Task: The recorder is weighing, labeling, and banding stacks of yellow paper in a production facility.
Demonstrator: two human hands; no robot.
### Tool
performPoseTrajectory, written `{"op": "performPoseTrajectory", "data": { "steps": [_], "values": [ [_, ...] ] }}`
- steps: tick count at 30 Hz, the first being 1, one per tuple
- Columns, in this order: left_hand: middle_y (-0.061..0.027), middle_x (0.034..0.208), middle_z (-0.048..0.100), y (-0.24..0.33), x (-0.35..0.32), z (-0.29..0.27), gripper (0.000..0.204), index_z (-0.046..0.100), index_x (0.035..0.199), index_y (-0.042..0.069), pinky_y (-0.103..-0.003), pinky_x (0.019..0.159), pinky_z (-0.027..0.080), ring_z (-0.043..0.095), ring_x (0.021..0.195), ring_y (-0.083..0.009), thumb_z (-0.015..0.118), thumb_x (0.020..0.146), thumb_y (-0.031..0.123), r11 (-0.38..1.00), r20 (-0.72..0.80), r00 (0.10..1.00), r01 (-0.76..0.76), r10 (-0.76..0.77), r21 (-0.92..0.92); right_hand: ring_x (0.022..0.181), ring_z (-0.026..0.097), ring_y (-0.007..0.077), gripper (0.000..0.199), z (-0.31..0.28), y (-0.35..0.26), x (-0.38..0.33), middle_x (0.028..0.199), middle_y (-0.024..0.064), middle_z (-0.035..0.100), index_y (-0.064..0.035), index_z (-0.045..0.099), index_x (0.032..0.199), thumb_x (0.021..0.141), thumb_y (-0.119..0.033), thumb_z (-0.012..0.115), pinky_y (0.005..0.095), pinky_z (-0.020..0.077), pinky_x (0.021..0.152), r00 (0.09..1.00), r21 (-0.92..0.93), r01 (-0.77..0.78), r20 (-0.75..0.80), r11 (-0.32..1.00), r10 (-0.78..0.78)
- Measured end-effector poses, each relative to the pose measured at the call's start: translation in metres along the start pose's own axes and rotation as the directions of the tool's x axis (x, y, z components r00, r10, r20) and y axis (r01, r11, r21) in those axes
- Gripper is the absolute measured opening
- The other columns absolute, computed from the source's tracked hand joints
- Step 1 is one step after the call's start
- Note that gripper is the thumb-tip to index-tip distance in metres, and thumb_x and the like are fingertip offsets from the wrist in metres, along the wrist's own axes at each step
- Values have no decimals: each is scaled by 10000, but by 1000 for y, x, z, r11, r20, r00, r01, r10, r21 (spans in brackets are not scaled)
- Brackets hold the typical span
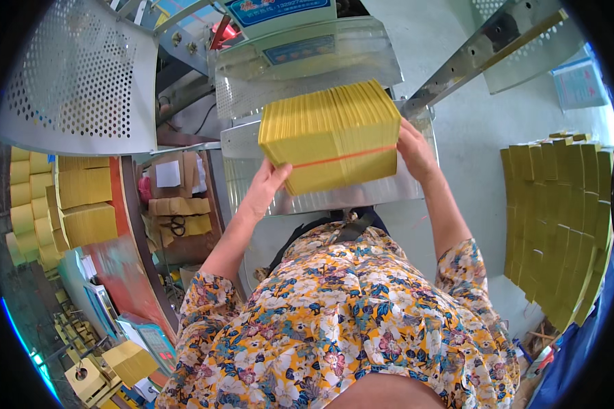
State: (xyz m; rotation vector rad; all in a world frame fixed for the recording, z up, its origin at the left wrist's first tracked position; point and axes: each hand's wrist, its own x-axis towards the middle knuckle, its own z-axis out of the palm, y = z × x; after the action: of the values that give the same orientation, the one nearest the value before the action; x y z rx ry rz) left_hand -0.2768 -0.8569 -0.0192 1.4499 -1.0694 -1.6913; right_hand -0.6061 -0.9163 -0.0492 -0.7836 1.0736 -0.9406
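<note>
Between my two hands is a thick bundle of yellow paper sheets (341, 126), with an orange-red band running around it. My left hand (269, 185) grips its lower left end, thumb on the near face. At the right end my right hand (416, 150) presses against the side, its fingers partly hidden behind the bundle. The bundle is tilted a little, its right end higher in the picture. Beneath it lies a shiny metal machine table (242, 170).
Behind the bundle stands a clear guard (368, 54). A perforated metal panel (82, 88) rises at the far left, and a metal bar (477, 58) slants at the upper right. Stacked yellow bundles (552, 218) stand at right. Black scissors (176, 225) lie on a left shelf.
</note>
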Motion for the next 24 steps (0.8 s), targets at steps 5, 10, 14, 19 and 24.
{"op": "performPoseTrajectory", "data": {
  "steps": [5,10,14,19,24],
  "values": [
    [-94,1329,534,-19,12,-13,733,404,1412,40,-349,1014,413,500,1224,-201,734,869,406,998,107,993,-52,48,31,1167,525,133,434,9,8,11,1301,34,581,-52,554,1346,989,-292,501,289,399,991,994,-42,91,-54,995,-93],
    [-106,1274,577,-19,21,-12,732,432,1375,33,-360,971,449,533,1178,-211,799,814,327,971,107,988,-129,109,203,1160,544,145,406,18,9,19,1274,85,600,-5,585,1290,1009,-276,476,299,429,983,938,-348,325,-3,879,-347],
    [-137,1293,568,-34,-5,1,821,407,1384,41,-395,926,484,558,1151,-243,857,739,277,863,29,944,-314,330,397,1253,511,203,430,37,-12,1,1385,130,528,7,498,1375,1034,-240,411,321,397,1063,951,201,307,-23,930,-309],
    [-168,1479,396,-48,-26,4,905,270,1493,31,-411,1075,374,429,1334,-298,789,763,156,855,-6,940,-308,342,418,1334,445,225,445,20,-4,3,1412,130,512,-26,453,1426,1031,-227,412,345,330,1122,943,87,327,-93,941,-319],
    [-184,1577,244,9,-46,-13,865,164,1548,31,-443,1184,188,224,1469,-311,626,825,144,904,-34,947,-293,319,312,1398,370,249,471,37,-71,-27,1473,87,459,-97,459,1436,988,-240,486,392,264,1164,788,-659,476,26,583,-615]
  ]
}}
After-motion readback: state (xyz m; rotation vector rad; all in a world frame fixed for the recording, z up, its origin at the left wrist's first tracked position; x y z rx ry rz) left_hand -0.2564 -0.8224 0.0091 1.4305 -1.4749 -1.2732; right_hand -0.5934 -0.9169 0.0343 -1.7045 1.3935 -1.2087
